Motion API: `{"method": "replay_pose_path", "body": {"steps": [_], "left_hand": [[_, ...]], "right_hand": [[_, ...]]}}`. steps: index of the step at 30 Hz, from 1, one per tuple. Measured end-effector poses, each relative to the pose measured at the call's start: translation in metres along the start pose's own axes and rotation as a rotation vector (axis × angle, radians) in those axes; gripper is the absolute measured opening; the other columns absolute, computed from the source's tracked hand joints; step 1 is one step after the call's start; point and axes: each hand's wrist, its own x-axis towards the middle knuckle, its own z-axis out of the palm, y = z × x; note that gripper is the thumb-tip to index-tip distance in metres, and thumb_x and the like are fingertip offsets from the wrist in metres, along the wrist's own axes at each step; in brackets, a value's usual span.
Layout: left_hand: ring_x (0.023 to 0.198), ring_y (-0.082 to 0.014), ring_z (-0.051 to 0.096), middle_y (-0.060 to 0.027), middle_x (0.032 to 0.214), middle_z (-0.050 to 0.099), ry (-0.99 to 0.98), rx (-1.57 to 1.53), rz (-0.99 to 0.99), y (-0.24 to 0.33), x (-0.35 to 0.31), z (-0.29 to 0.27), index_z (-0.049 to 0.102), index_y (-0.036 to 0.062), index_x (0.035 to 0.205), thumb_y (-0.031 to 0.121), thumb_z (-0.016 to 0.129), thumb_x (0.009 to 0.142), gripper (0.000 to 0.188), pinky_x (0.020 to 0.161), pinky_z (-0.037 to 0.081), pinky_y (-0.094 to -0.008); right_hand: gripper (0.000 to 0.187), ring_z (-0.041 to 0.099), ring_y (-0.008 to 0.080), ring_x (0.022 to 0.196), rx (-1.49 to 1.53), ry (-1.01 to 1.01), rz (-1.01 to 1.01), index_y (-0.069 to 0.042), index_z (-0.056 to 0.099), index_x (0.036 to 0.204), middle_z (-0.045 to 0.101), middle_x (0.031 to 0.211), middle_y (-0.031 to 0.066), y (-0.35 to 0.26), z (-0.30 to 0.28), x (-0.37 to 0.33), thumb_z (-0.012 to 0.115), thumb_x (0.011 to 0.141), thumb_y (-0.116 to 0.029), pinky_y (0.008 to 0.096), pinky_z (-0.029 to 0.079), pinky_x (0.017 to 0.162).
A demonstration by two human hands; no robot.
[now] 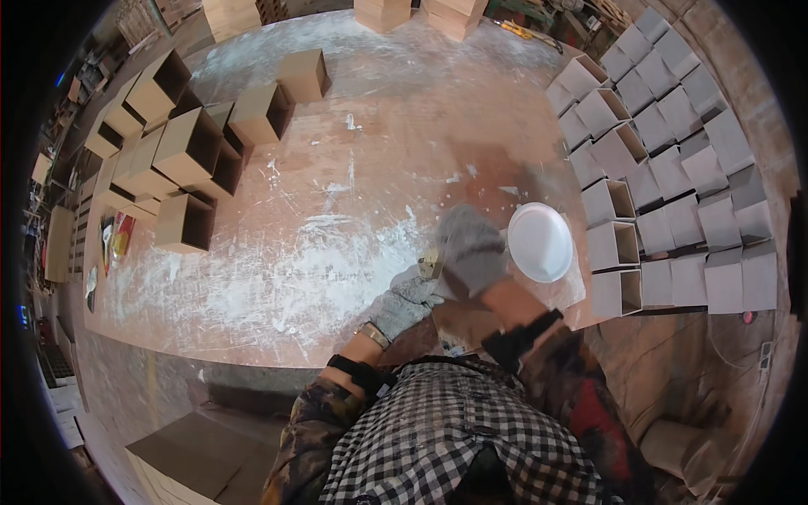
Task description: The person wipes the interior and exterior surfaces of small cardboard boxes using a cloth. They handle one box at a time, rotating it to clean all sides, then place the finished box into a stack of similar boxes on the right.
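Both my hands wear grey knit gloves and work close together at the near edge of the table. My left hand [408, 305] has its fingers closed on the side of a small cardboard box [454, 322], most of which my hands and arms hide. Over the box is my right hand [471, 248], blurred by motion, so its fingers and anything in them cannot be made out. Just right of that hand stands a round white tub [541, 242] with white stuff inside, on a pale sheet [576, 286].
Open brown cardboard boxes [187, 145] cluster on the left of the wooden table [311, 194], which is smeared white. Rows of pale grey boxes [673, 181] line the right side. Box stacks [383, 13] stand at the far edge, near a yellow-handled tool [515, 30].
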Motion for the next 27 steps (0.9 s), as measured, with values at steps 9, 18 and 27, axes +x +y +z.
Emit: {"method": "replay_pose_path", "body": {"steps": [9, 18, 27], "left_hand": [[0.101, -0.0316, 0.057, -0.0172, 0.111, 0.059, -0.002, 0.070, -0.009, -0.007, -0.009, 0.003, 0.056, 0.0033, 0.115, 0.028, 0.051, 0.088, 0.037, 0.086, 0.047, -0.0378], [0.100, -0.0309, 0.057, -0.0160, 0.109, 0.060, 0.100, -0.015, 0.055, -0.027, -0.008, 0.018, 0.057, 0.0014, 0.112, 0.024, 0.057, 0.086, 0.035, 0.087, 0.047, -0.0369], [0.106, -0.0308, 0.055, -0.0167, 0.117, 0.057, 0.129, -0.092, 0.179, -0.021, 0.002, 0.012, 0.056, 0.0004, 0.115, 0.021, 0.060, 0.084, 0.038, 0.093, 0.045, -0.0336]], "right_hand": [[0.022, 0.061, 0.0299, 0.067, 0.543, -0.195, 0.266, -0.008, 0.064, 0.075, 0.063, 0.075, 0.0111, 0.011, -0.025, -0.041, 0.053, 0.081, -0.026, 0.0416, 0.050, 0.061], [0.021, 0.061, 0.0323, 0.068, 0.330, -0.071, 0.140, -0.011, 0.061, 0.082, 0.059, 0.079, 0.0142, 0.000, -0.041, -0.092, 0.054, 0.084, -0.030, 0.0435, 0.050, 0.062], [0.026, 0.063, 0.0265, 0.071, 0.427, -0.294, 0.512, -0.007, 0.059, 0.078, 0.059, 0.075, 0.0137, 0.066, -0.014, -0.036, 0.050, 0.087, -0.030, 0.0435, 0.051, 0.063]]}}
